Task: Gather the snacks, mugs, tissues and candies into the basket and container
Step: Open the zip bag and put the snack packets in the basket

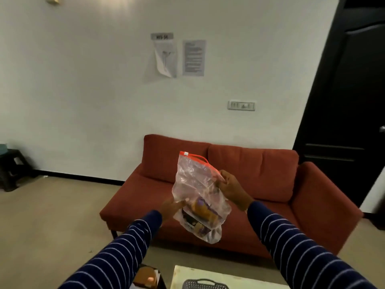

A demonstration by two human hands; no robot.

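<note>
The right hand (231, 189) pinched the zip-lock snack bag (200, 197) by its red seal, held mid-air above the sofa (260, 176); the left hand (171, 207) gripped its lower side — a slack pinch could drop it.

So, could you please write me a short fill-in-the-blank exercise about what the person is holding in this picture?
1. Both hands hold a clear plastic zip bag whose zip strip is ____ in colour.
2. The right hand pinches the bag near its ____ edge.
3. The left hand grips the bag lower down, beside the snack packets inside.
4. Behind the bag stands a ____ sofa.

Missing words: red; top; red
</note>
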